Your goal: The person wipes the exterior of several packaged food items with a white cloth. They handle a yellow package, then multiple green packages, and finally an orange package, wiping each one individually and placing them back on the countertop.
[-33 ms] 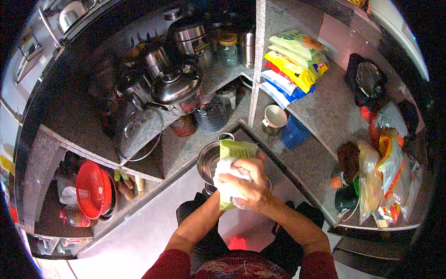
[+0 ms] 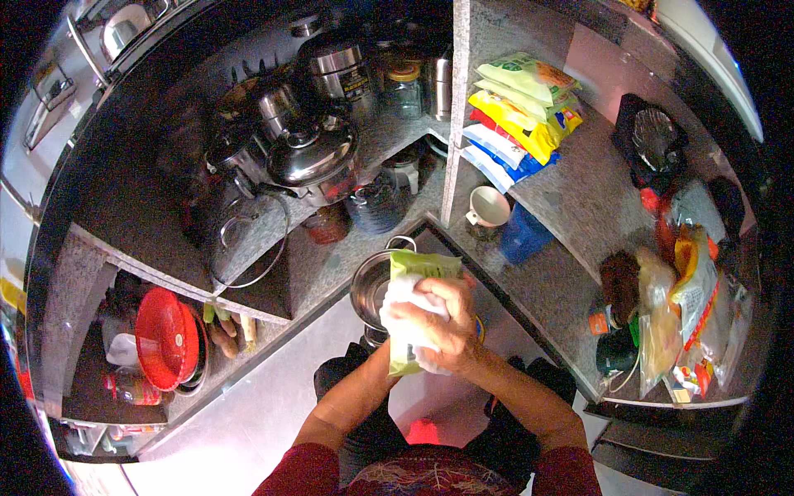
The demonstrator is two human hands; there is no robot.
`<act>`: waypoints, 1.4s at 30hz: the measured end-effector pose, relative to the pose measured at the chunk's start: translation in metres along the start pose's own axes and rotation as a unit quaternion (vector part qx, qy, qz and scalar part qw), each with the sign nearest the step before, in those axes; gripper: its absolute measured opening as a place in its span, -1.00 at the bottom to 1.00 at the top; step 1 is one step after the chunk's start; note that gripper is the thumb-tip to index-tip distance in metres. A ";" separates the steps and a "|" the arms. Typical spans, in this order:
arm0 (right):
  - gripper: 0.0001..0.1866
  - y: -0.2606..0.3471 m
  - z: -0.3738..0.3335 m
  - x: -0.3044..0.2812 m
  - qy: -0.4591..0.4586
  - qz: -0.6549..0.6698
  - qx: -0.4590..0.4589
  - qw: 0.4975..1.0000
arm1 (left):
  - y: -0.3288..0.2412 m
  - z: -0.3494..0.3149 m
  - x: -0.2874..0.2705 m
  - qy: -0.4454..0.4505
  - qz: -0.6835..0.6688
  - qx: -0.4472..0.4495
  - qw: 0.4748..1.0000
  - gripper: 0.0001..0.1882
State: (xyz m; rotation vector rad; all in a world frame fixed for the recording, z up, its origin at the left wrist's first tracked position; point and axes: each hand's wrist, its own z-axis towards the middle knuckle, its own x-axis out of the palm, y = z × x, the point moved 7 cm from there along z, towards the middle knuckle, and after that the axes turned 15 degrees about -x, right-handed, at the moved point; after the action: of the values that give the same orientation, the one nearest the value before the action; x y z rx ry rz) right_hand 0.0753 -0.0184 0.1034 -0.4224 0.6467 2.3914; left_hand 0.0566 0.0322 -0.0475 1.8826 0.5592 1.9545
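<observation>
A green flat packet point(image 2: 404, 361) is held up in front of me at the middle. My left hand point(image 2: 382, 364) is under it, gripping it from behind; the packet covers most of its fingers. On the packet's face my right hand point(image 2: 451, 331) is closed around a crumpled white cloth point(image 2: 401, 318), pressing it against the wrapper. Just beyond and left of the packet is a steel pot point(image 2: 364, 289) with a loop handle, partly hidden by it.
Stone corner shelves surround me. Stacked packets point(image 2: 529, 116), a white cup point(image 2: 489, 207) and a blue container point(image 2: 525, 234) stand right of the divider point(image 2: 455, 124). Lidded steel pots point(image 2: 313, 153) are left of it. Red baskets point(image 2: 165, 339) lie low left; plastic bags point(image 2: 662, 322) sit far right.
</observation>
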 end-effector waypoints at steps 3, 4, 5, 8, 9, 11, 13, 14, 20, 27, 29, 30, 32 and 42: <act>-0.45 -0.012 0.010 -0.009 -0.043 -0.025 0.078 0.996 | 0.003 0.002 -0.002 -0.015 0.041 0.011 0.999 -0.53; -0.45 -0.020 0.007 -0.009 -0.071 -0.033 0.102 0.992 | 0.003 0.003 -0.003 -0.016 0.049 0.015 0.999 -0.52; -0.45 -0.026 0.007 -0.012 -0.055 -0.057 0.108 0.991 | 0.004 0.002 -0.003 -0.018 0.056 0.018 0.998 -0.52; -0.46 -0.043 0.000 -0.024 -0.041 -0.128 0.117 0.984 | 0.004 -0.001 -0.004 -0.025 0.080 0.031 0.996 -0.51; -0.45 -0.048 -0.003 -0.025 -0.034 -0.124 0.143 0.981 | 0.005 0.000 -0.006 -0.030 0.092 0.034 0.995 -0.50; -0.46 -0.047 -0.003 -0.028 -0.021 -0.123 0.168 0.978 | 0.004 0.001 -0.004 -0.035 0.123 0.047 0.991 -0.49; -0.51 -0.025 0.009 -0.025 -0.020 -0.051 0.098 0.994 | 0.004 0.001 -0.001 -0.043 0.155 0.062 0.985 -0.48; -0.53 -0.010 0.016 -0.022 -0.012 -0.025 0.042 0.999 | 0.005 0.001 -0.001 -0.047 0.169 0.066 0.982 -0.48; -0.52 -0.006 0.020 -0.021 -0.033 -0.059 -0.024 0.997 | 0.007 0.003 0.006 -0.057 0.235 0.099 0.965 -0.45; -0.50 -0.027 0.009 -0.036 0.026 -0.206 0.112 0.972 | 0.012 0.002 0.015 -0.061 0.284 0.123 0.949 -0.42; -0.48 -0.029 0.006 -0.036 0.031 -0.187 0.101 0.977 | 0.011 0.004 0.015 -0.057 0.287 0.128 0.948 -0.41; -0.47 -0.028 0.007 -0.036 0.034 -0.177 0.095 0.979 | 0.011 0.004 0.015 -0.055 0.285 0.129 0.948 -0.41; -0.49 -0.018 0.013 -0.032 0.007 -0.058 0.075 0.996 | 0.012 0.002 0.019 -0.046 0.286 0.133 0.948 -0.40; -0.57 0.020 -0.009 0.012 0.073 -0.106 -0.032 0.991 | 0.022 0.006 0.044 0.014 0.313 0.135 0.940 -0.36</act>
State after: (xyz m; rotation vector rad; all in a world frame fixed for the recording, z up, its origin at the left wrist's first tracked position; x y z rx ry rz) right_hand 0.0544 -0.0309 0.0975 -0.6647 0.5613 2.1982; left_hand 0.0611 0.0368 0.0014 2.4306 0.2526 2.3869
